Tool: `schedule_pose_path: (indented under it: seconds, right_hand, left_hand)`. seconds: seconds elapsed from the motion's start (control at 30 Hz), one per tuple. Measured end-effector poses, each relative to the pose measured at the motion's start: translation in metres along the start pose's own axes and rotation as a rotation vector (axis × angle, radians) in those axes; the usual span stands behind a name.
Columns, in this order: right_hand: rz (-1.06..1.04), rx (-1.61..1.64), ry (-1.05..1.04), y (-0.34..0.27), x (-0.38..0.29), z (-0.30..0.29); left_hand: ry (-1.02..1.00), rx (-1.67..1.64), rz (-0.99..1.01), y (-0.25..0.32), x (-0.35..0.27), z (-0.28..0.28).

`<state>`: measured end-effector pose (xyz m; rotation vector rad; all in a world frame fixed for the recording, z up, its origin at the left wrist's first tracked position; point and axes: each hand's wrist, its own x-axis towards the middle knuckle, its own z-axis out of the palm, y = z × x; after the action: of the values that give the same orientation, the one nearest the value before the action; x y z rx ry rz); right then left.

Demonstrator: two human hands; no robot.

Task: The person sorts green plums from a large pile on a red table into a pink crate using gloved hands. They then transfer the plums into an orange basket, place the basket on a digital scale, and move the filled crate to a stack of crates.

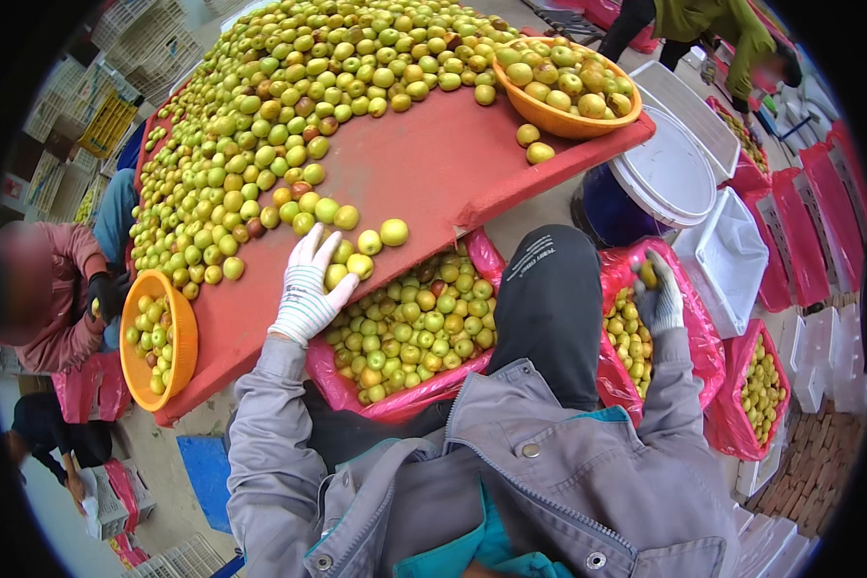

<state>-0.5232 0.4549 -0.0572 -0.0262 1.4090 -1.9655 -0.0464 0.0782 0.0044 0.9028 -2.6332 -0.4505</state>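
My left hand, in a white striped glove, lies on the red padded table with fingers spread beside a few green jujubes at its edge. A large heap of green and yellow-brown jujubes covers the far side of the table. Just below the edge, a pink-lined crate is full of such fruit. My right hand, gloved too, holds a yellowish jujube over a second pink-lined crate, right of my knee.
Orange baskets of fruit stand at the table's right corner and left end. A white-lidded bucket and a white-lined crate are at the right. Co-workers are at the left and top right.
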Motion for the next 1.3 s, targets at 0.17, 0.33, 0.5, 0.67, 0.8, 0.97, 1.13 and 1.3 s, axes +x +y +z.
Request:
schedule_pose_path:
  seconds: [0.17, 0.33, 0.5, 0.67, 0.8, 0.97, 1.13, 1.3]
  right_hand:
    - [0.192, -0.687, 0.298, 0.08, 0.002, -0.229]
    - [-0.262, -1.12, 0.42, 0.092, 0.018, -0.205]
    - [-0.704, -0.67, -0.046, -0.026, -0.016, 0.099]
    - [-1.016, -1.049, -0.901, 0.001, -0.038, 0.331]
    - [-0.953, -1.474, -1.062, 0.075, 0.002, 0.408]
    - [-1.012, -1.408, -1.171, 0.144, 0.016, 0.441]
    - [-0.979, -1.392, -1.239, 0.144, -0.026, 0.434]
    - [-0.918, -1.412, -1.235, 0.137, -0.064, 0.423]
  left_hand:
    - [0.053, 0.021, -0.052, 0.017, 0.007, 0.007]
    - [0.028, 0.112, -0.04, 0.027, -0.011, -0.004]
    - [0.136, -0.254, -0.098, 0.024, -0.029, 0.005]
    - [0.143, -0.537, -0.266, -0.013, -0.045, 0.009]
    - [0.199, -0.618, -0.318, -0.01, -0.017, 0.015]
    - [0.342, -0.393, -0.351, -0.023, 0.013, 0.03]
    - [0.306, -0.281, -0.392, -0.018, 0.012, 0.029]
    - [0.13, -0.17, -0.36, 0.006, -0.014, 0.005]
